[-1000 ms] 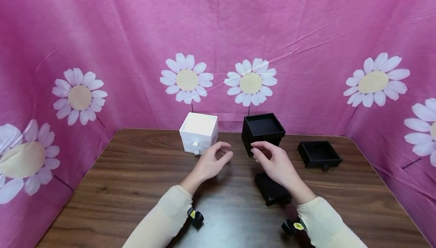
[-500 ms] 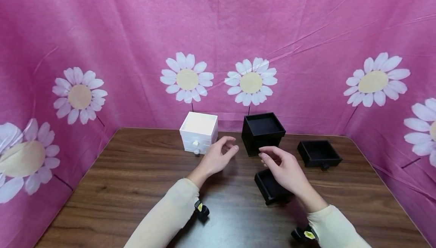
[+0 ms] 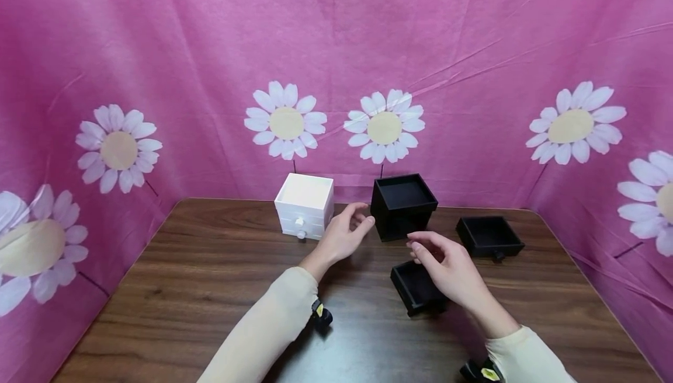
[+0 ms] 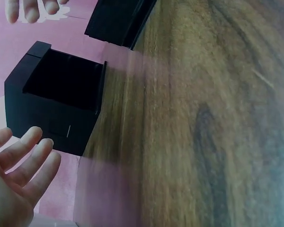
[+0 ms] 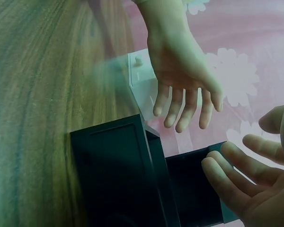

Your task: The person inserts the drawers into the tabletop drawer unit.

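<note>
My left hand (image 3: pixel 342 237) hovers between the white drawer box (image 3: pixel 305 202) and the black box (image 3: pixel 403 208), with fingers loosely bent and nothing in them. In the left wrist view its fingers (image 4: pixel 31 165) are spread beside the black box, whose front has an open hollow. My right hand (image 3: pixel 453 269) is above a black drawer (image 3: pixel 415 289) lying on the table in front of that box, and partly hides it. No object shows between its fingers, seen relaxed in the right wrist view (image 5: pixel 251 175).
A second black drawer (image 3: pixel 491 236) with a round knob stands right of the black box. The white box has two knobs on its front. Behind the brown wooden table (image 3: pixel 210 289) hangs a pink cloth (image 3: pixel 336 50) with daisies.
My left hand has moved right and forward toward the black box. My right hand has drawn back and to the right, uncovering more of the near drawer. The boxes and drawers stay put.
</note>
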The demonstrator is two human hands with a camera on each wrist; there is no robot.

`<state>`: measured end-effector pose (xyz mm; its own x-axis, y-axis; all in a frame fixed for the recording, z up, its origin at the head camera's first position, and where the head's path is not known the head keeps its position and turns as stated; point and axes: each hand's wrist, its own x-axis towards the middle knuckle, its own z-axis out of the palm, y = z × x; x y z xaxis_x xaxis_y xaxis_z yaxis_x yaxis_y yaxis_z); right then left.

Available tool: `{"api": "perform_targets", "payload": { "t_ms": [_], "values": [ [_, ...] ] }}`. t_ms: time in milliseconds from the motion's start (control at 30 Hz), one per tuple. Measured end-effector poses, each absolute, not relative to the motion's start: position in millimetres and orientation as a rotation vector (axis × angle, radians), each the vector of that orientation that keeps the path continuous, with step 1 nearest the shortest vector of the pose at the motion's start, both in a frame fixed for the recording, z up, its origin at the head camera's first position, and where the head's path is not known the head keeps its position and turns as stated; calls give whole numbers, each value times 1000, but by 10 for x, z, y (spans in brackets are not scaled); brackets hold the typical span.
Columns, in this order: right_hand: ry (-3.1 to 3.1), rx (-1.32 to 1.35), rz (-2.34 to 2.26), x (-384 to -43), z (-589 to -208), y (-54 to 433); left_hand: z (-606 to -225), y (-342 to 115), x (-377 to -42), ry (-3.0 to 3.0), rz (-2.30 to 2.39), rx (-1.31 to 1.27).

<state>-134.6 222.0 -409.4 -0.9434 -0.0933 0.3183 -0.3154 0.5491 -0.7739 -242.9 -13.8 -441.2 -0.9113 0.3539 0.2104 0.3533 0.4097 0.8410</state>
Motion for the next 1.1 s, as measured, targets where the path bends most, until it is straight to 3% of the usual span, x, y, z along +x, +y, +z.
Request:
{"api": "perform_targets", "payload": {
  "t_ms": [833, 1100],
  "values": [
    [-2450, 320, 1362, -884, -4250, 2548, -4241, 55, -2721, 2685, 1556, 641],
    [-2513, 156, 1319, -701, -4315, 2661, -4193, 105, -2796, 2711, 1476, 627]
  ]
}}
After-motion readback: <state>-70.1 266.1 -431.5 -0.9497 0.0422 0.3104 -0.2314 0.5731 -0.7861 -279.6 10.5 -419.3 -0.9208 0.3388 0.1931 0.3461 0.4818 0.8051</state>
